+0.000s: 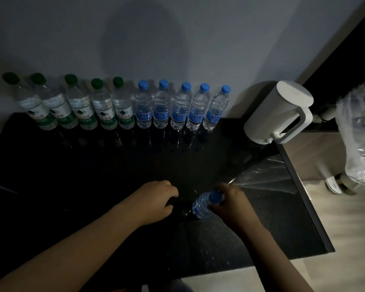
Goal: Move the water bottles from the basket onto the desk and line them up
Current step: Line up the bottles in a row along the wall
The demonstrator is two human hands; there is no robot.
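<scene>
Against the wall stands a row of water bottles on the dark desk [93,165]: several green-capped bottles [103,106] on the left, several blue-capped bottles [181,108] on the right. My right hand [230,205] grips one more blue-capped bottle [204,204] near its cap, tilted, low over the desk's front part. My left hand [156,199] hovers just left of it with fingers curled downward, holding nothing that I can see. No basket is visible.
A white kettle [278,112] stands at the desk's right rear corner. Clear plastic film [266,175] lies by the right edge. A crumpled plastic bag [360,133] hangs on the right beyond the desk. Pale floor shows past the right and front edges.
</scene>
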